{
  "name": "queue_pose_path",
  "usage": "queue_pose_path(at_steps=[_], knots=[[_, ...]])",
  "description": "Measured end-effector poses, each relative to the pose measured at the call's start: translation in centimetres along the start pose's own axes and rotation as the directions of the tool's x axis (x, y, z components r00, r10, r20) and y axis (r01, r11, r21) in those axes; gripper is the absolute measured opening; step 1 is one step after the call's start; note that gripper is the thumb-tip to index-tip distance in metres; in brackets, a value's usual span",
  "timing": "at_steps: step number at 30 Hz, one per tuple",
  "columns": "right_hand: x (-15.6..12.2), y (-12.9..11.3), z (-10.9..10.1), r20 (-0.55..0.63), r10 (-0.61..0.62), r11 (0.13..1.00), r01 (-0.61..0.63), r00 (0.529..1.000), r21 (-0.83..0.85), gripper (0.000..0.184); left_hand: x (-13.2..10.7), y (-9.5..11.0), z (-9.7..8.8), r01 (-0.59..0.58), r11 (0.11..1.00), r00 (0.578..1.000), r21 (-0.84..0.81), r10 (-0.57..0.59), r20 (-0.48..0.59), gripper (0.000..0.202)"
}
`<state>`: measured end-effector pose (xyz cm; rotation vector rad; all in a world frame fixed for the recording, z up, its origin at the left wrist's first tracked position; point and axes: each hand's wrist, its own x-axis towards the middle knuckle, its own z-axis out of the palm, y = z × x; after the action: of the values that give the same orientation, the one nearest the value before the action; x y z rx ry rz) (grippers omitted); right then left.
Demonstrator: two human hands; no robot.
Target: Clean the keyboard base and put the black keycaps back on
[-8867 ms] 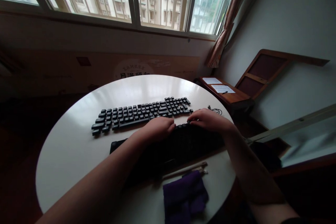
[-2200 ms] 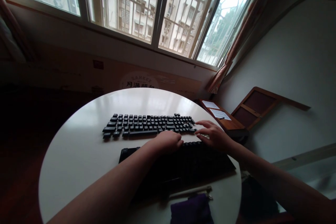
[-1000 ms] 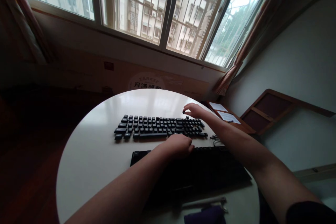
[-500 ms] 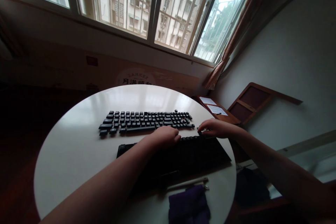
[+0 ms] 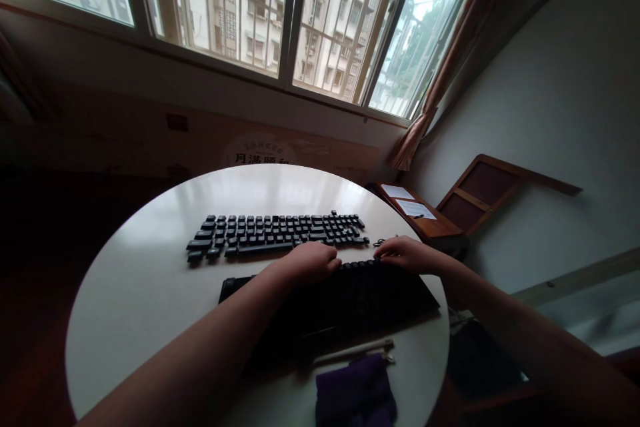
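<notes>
A black keyboard [image 5: 360, 307] lies on the round white table [image 5: 130, 293], largely bare of caps apart from a short row of keycaps [image 5: 360, 265] along its far edge. My left hand [image 5: 315, 260] is curled over that far edge, left of the row; its fingertips are partly hidden. At the right end of the row, my right hand [image 5: 403, 253] pinches a small dark keycap [image 5: 378, 258] against the keyboard. Beyond both hands, many loose black keycaps [image 5: 265, 230] are laid out in keyboard order, with the long space bar [image 5: 263, 249] nearest me.
A purple cloth [image 5: 355, 393] and a slim pale tool [image 5: 353, 351] with a metal end lie near the table's front. A small wire object [image 5: 380, 242] sits beyond my right hand. Papers [image 5: 415, 208] rest on a wooden surface to the right, below the window.
My right hand has lowered slightly, bringing the keycap from just above the keyboard down to the end of the row. My left hand stays at the keyboard's far edge.
</notes>
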<state>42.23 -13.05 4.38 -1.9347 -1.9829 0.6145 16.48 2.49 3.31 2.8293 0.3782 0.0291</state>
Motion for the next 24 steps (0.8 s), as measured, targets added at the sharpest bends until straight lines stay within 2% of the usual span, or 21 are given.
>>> queue_pose_path(at_steps=[4, 8, 15, 17, 24], knots=[[0.0, -0.4, -0.2, 0.014, -0.008, 0.999, 0.009, 1.000, -0.037, 0.023, 0.1, -0.1, 0.1, 0.000, 1.000, 1.000, -0.002, 0.000, 0.001, 0.037], [-0.2, -1.6, -0.3, 0.036, -0.029, 0.979, 0.035, 0.999, -0.201, 0.022, 0.0, -0.1, 0.1, 0.001, 1.000, 1.000, -0.004, -0.001, 0.002, 0.038], [-0.6, -4.3, 0.4, -0.018, 0.032, 0.848, -0.036, 0.999, -0.528, 0.023, 0.2, 0.0, 0.1, -0.006, 1.000, 1.000, 0.000, 0.006, 0.008, 0.037], [-0.5, -4.3, 0.8, -0.047, 0.028, 0.842, -0.049, 0.998, -0.537, 0.022, 0.2, 0.0, 0.0, -0.006, 1.000, 1.000, -0.009, 0.007, 0.013, 0.037], [-1.1, -2.7, 2.0, -0.157, 0.026, 0.911, -0.088, 0.987, -0.402, 0.024, 0.1, 0.2, -0.3, 0.002, 1.000, 1.000, -0.005, -0.002, 0.014, 0.036]])
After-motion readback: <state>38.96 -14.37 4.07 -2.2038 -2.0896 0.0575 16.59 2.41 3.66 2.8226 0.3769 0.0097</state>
